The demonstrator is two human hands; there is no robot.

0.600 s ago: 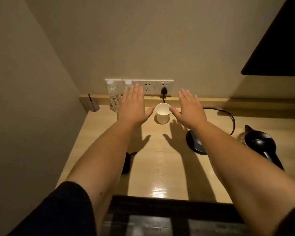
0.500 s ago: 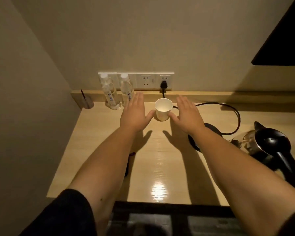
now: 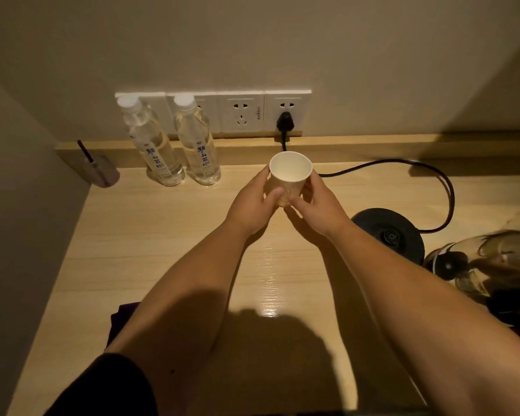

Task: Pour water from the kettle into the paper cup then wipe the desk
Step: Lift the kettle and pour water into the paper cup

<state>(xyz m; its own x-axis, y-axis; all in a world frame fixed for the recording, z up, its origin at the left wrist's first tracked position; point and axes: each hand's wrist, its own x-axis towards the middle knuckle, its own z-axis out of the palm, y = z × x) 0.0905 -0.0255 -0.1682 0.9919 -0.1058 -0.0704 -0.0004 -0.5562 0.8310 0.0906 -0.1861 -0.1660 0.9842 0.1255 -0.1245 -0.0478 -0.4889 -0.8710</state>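
Note:
A white paper cup [image 3: 290,173] stands upright at the back middle of the light wooden desk [image 3: 168,241], and nothing shows inside it. My left hand [image 3: 252,202] wraps its left side and my right hand [image 3: 317,204] its right side, thumbs meeting at the front. The glass kettle [image 3: 493,259] with a black lid and handle sits at the right edge, blurred, off its black round base [image 3: 388,232]. A dark cloth [image 3: 120,319] lies near the desk's front left, mostly hidden by my left forearm.
Two clear water bottles [image 3: 174,145] stand against the back ledge, left of the cup. A small round holder with a dark stick [image 3: 101,172] sits in the back left corner. The black power cord [image 3: 418,175] loops from the wall socket [image 3: 285,118] to the base.
Both hands were open and flat on either side of the cup; they have since closed around it. The camera has moved closer and tilted down.

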